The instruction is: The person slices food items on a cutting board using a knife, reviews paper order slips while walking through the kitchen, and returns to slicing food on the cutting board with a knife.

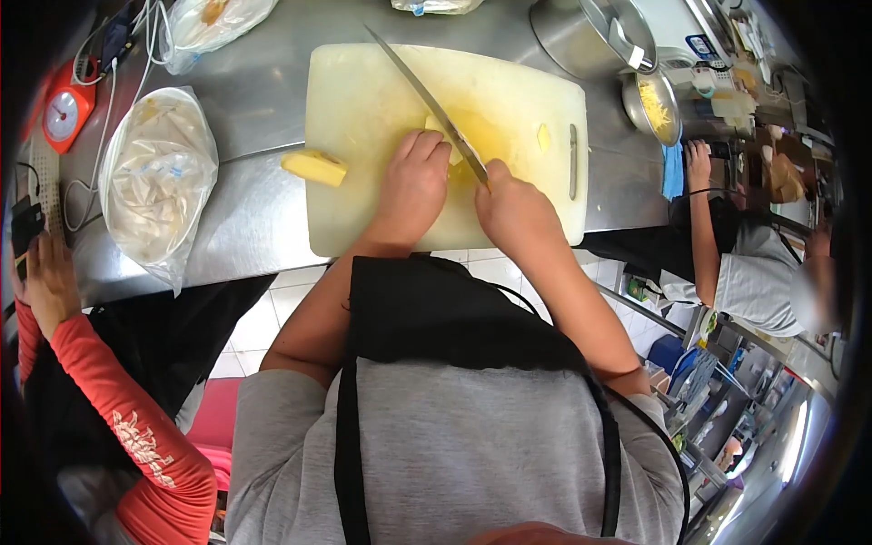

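Observation:
A pale cutting board lies on the steel counter in front of me. My right hand is closed on the handle of a long knife, whose blade points up and to the left across the board. Beneath the blade, my left hand rests with bent fingers on a yellow piece, partly hidden by fingers and blade. Another yellow block lies over the board's left edge. A small yellow slice is on the right part of the board, near its handle slot.
Left of the board are a plastic-wrapped bowl and a red scale. At the back right stand a metal pot and a bowl of yellow shreds. People stand to the left, in a red sleeve, and right.

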The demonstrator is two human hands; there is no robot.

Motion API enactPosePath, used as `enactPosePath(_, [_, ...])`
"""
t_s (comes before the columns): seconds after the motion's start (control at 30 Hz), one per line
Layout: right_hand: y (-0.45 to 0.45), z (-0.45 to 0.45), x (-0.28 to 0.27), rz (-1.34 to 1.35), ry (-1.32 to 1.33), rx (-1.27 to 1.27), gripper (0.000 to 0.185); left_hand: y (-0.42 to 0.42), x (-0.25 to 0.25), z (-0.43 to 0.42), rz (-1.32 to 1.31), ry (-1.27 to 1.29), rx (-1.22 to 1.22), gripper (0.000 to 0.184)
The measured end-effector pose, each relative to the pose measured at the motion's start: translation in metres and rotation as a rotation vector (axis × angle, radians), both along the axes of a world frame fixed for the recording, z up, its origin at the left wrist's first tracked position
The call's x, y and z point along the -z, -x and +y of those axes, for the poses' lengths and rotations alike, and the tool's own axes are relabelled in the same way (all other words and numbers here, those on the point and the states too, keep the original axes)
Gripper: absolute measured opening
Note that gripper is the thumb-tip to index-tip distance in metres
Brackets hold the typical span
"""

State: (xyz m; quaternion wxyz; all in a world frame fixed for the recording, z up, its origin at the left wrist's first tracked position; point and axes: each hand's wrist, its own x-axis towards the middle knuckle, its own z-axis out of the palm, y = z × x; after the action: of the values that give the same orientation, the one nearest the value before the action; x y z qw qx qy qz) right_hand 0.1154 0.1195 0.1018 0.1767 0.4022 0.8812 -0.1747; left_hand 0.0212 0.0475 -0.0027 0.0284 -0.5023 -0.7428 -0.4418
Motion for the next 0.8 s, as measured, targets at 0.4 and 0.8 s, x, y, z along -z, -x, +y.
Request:
enactPosePath(0.4, [0.005, -0.001, 0.016, 0.03, -0.018, 0.002, 0.017, -0.001, 0.003, 0.0, -0.007, 0.005, -0.01, 0.019])
enactPosePath(0.8, [-0.012, -0.008, 0.0, -0.011, -0.003, 0.004, 0.016, 0.001, 0.0, -0.003, 0.009, -0.011, -0.002, 0.018])
